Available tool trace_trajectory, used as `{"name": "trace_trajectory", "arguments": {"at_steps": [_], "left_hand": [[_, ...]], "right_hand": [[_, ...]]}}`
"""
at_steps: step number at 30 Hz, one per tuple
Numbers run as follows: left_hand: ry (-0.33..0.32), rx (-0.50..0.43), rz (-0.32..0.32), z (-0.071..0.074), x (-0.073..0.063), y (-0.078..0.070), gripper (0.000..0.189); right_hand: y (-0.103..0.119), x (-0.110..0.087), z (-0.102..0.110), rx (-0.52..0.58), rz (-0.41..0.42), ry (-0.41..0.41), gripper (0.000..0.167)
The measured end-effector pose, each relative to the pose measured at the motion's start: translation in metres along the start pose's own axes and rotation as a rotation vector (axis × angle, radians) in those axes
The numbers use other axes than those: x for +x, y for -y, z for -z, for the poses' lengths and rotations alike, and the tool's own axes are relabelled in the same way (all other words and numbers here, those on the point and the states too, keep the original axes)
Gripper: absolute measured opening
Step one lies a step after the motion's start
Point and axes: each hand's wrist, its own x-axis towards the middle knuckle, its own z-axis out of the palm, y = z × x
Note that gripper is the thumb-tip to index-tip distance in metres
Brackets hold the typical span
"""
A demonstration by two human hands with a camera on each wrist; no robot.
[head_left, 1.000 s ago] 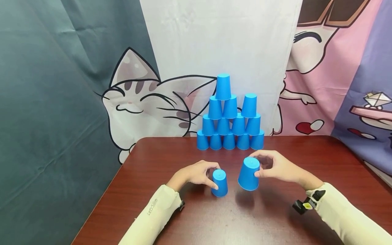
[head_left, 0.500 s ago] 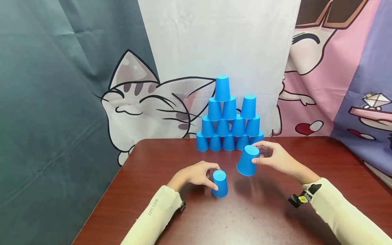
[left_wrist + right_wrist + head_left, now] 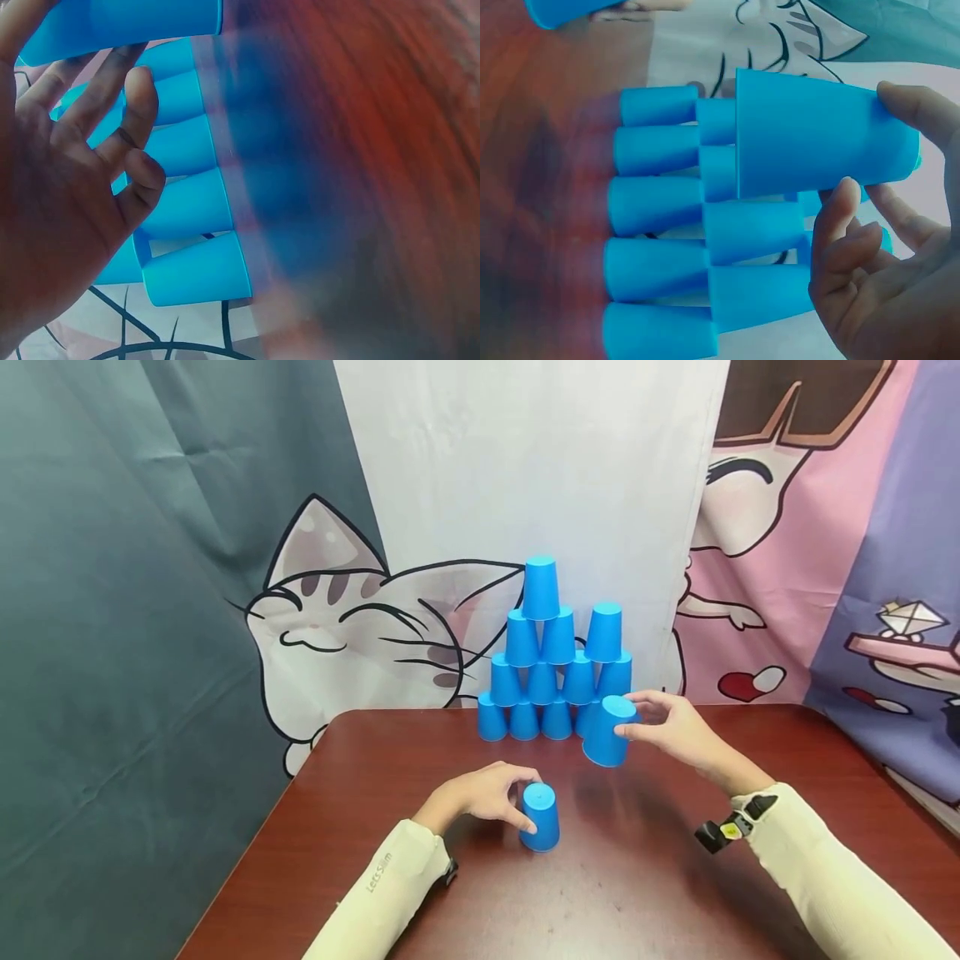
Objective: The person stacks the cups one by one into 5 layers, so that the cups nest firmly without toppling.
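Note:
My left hand (image 3: pixel 491 792) grips an upside-down blue cup (image 3: pixel 542 818) that stands on the table, thumb on its near side. Its wall also crosses the top of the left wrist view. Off the table, my right hand (image 3: pixel 678 731) pinches a second blue cup (image 3: pixel 817 135) between thumb and fingers near its closed end, slightly tilted, mouth down. Behind the hands rises a pyramid of upside-down blue cups (image 3: pixel 542 683) in rows, with one cup (image 3: pixel 541 589) on top and a separate third-row cup (image 3: pixel 604 633) at the right. In the head view the held cup partly covers the bottom row's right end.
The brown wooden table (image 3: pixel 420 743) has its far edge just behind the pyramid. A cloth backdrop (image 3: pixel 615 468) with cartoon figures hangs behind it. Black wrist straps (image 3: pixel 731 828) with small devices sit over the pale sleeves.
My right hand has carried its cup away from me toward the pyramid's right side. The left hand and its cup stay in place. The head view has tipped slightly upward.

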Motion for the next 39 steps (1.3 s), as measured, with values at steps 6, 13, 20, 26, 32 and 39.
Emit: {"name": "trace_trajectory", "arguments": {"at_steps": [6,13,20,26,32,39], "left_hand": [[-0.011,-0.007,0.008,-0.004,0.0,0.002,0.044],[-0.016,-0.015,0.005,-0.005,0.002,0.004,0.043],[-0.019,-0.021,0.007,-0.005,0.003,0.006,0.042],[-0.022,-0.029,0.004,-0.006,0.002,0.006,0.043],[-0.015,-0.035,0.008,-0.005,0.002,0.005,0.043],[-0.015,-0.043,0.023,-0.007,0.001,0.004,0.042]], "right_hand": [[0.015,0.013,0.011,-0.032,-0.021,-0.077,0.058],[0.038,0.029,0.023,-0.029,-0.056,-0.145,0.065],[0.066,0.045,0.026,-0.061,-0.06,-0.211,0.069],[0.089,0.064,0.036,-0.084,-0.057,-0.242,0.075],[0.107,0.085,0.045,-0.074,-0.049,-0.307,0.079],[0.115,0.106,0.041,-0.079,-0.021,-0.371,0.079]]}}
